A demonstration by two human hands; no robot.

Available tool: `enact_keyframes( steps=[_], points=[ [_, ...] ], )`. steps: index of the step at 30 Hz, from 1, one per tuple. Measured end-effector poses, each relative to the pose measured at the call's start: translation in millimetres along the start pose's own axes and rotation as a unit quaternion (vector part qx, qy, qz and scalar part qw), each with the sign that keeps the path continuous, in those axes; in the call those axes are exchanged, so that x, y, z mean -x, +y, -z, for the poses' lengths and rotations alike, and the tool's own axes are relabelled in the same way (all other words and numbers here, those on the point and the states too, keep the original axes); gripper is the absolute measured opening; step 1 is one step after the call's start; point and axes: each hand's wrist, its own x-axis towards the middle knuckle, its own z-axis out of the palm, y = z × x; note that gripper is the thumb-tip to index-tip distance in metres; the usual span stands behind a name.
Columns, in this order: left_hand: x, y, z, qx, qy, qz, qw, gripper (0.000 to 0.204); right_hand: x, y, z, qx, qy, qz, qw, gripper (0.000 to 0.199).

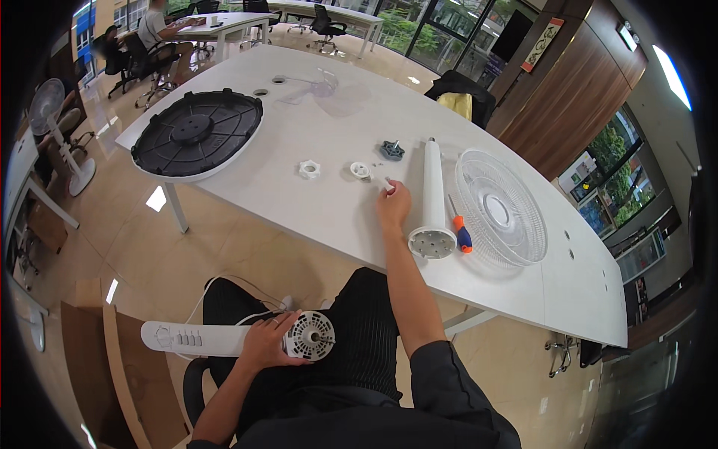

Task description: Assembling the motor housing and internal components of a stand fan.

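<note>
My left hand [262, 343] grips the white fan motor housing [310, 335] on my lap, its slotted round face turned up. A long white control panel [194, 338] with several buttons extends from it to the left. Over the table's front part, my right hand [394, 206] has its fingers closed on a small white piece [389, 185], too small to name. Just beyond lie a round white fitting [360, 171] and a dark grey knob [392, 150]. A white ring nut [308, 169] sits farther left. Right of my hand lies a white fan pole [432, 172] with a flared end.
An orange-and-blue screwdriver [463, 236] lies between the pole and a white wire fan grille [497, 206]. A black-bottomed round fan base [196, 129] rests at the table's left. Clear plastic film [329, 93] lies at the back. An open cardboard box [123, 367] stands on the floor.
</note>
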Motion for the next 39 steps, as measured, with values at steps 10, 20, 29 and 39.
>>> enact_keyframes(
  steps=[10,20,29,39],
  points=[
    [3.7,-2.3,0.9,0.005,-0.019,0.021,1.0,0.112,-23.7,7.6,-31.3,0.076,0.081,-0.031,0.993,0.03],
    [-6.5,-2.2,-3.3,0.018,-0.029,0.011,0.999,0.113,-38.0,10.5,-25.2,0.073,0.034,-0.01,0.997,0.016],
    [-5.6,-1.4,-4.5,0.045,-0.047,0.034,0.997,0.109,-34.7,8.6,-26.7,0.083,0.016,-0.044,0.995,0.013],
    [-3.4,-4.9,-4.4,0.062,-0.052,0.016,0.997,0.111,-31.6,6.5,-30.7,0.094,0.018,-0.037,0.995,0.016]
  ],
)
